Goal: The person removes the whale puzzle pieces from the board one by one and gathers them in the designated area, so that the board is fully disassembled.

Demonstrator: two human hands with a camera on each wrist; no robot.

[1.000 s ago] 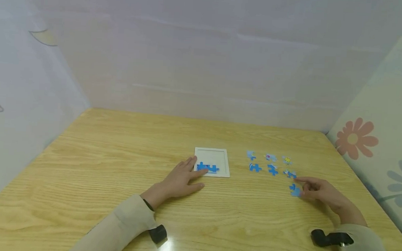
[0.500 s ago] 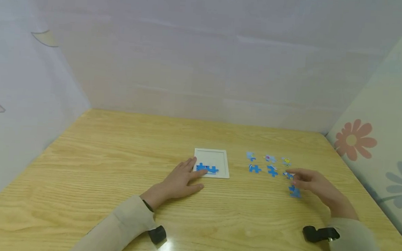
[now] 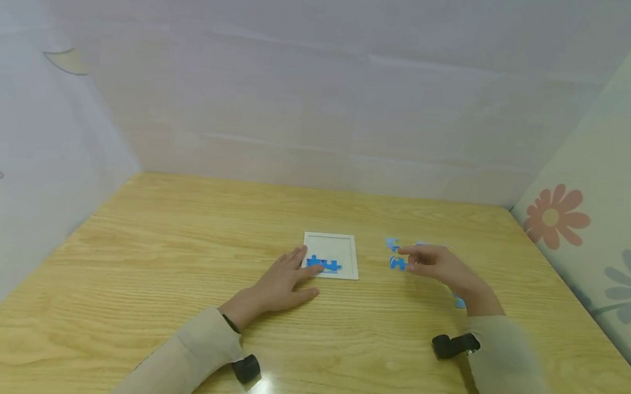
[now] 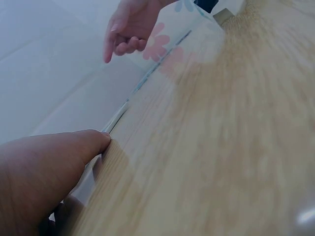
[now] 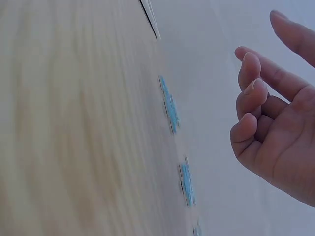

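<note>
two hands over a wooden table (image 3: 146,259). left hand (image 3: 281,281) flat, fingers straight, fingertips resting on the near left edge of one white puzzle tray (image 3: 331,245); two joined blue pieces (image 3: 325,263) inside the tray, just beside those fingertips. right hand (image 3: 435,266) raised, fingers loosely curled, holding nothing, hovering over loose blue puzzle pieces: two (image 3: 396,262) visible just beyond its fingertips, one (image 3: 459,301) beneath the wrist, others hidden under the hand, so total uncountable.
</note>
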